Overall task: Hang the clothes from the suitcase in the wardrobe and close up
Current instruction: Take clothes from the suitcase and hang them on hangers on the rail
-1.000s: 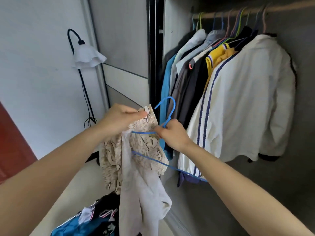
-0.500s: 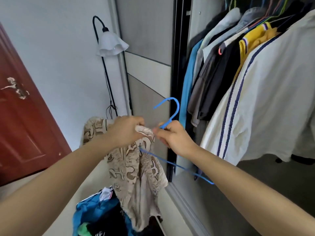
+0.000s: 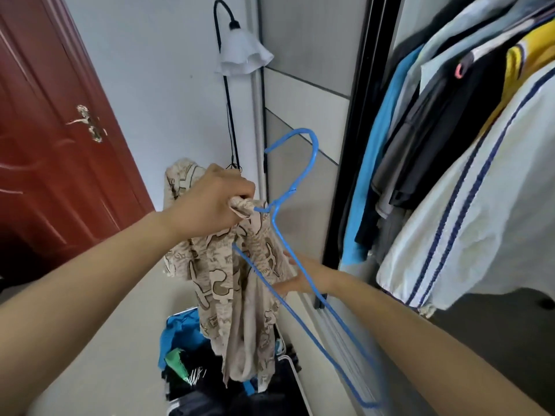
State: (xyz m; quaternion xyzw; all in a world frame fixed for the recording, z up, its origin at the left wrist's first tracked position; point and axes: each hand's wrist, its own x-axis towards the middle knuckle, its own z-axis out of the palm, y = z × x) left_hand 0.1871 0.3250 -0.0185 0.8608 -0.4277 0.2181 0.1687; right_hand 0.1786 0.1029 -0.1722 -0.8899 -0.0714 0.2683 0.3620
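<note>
A beige patterned shirt (image 3: 228, 280) hangs from my left hand (image 3: 216, 202), which grips its bunched top together with the neck end of a blue wire hanger (image 3: 303, 175). The hanger's hook points up and its long wire runs down to the lower right. My right hand (image 3: 303, 280) is lower, fingers on the shirt's right side beside the hanger wire. Below lies the open suitcase (image 3: 295, 373) with blue, green and dark clothes. On the right, the open wardrobe holds hung clothes, a white shirt with navy stripes (image 3: 480, 223) nearest.
A floor lamp (image 3: 240, 52) with a white shade stands against the wall beside the wardrobe's sliding door (image 3: 303, 85). A red-brown room door (image 3: 54, 139) is on the left. The black door frame (image 3: 354, 130) edges the wardrobe opening.
The view has swung left and down, away from the wardrobe rail. My right hand has left the hanger's neck and dropped to the shirt's lower right side. My left hand still holds the shirt's top.
</note>
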